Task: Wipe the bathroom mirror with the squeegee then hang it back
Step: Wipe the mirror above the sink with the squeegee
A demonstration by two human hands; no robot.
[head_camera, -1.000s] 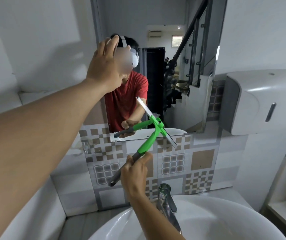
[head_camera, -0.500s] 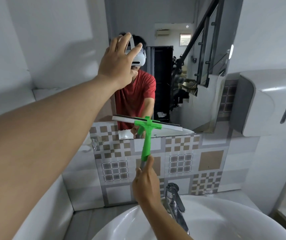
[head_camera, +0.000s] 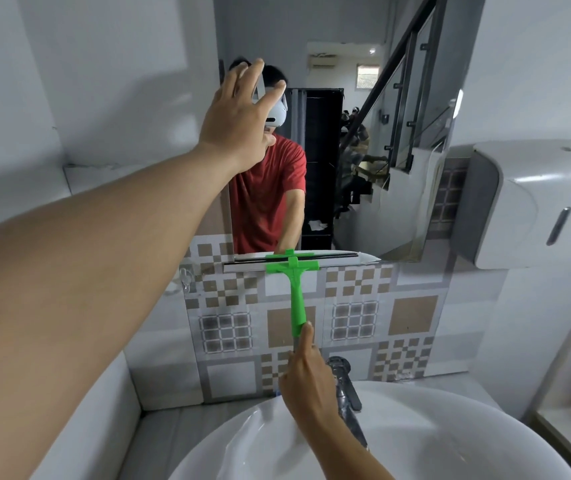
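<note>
The green squeegee (head_camera: 296, 292) stands upright with its handle down. Its grey blade lies level along the bottom edge of the mirror (head_camera: 363, 150). My right hand (head_camera: 306, 379) is shut on the lower end of the handle, index finger stretched up along it. My left hand (head_camera: 239, 119) is raised against the mirror's upper left part, fingers spread and holding nothing. The mirror reflects a person in a red shirt and a staircase.
A white basin (head_camera: 433, 441) with a chrome tap (head_camera: 344, 386) sits right below the squeegee. A white paper dispenser (head_camera: 533, 206) hangs on the right wall. A clear hook (head_camera: 185, 278) is stuck on the patterned tiles (head_camera: 412, 313) left of the blade.
The squeegee turned from tilted to upright, and its blade came level at the mirror's bottom edge. My left hand opened its fingers wider against the glass.
</note>
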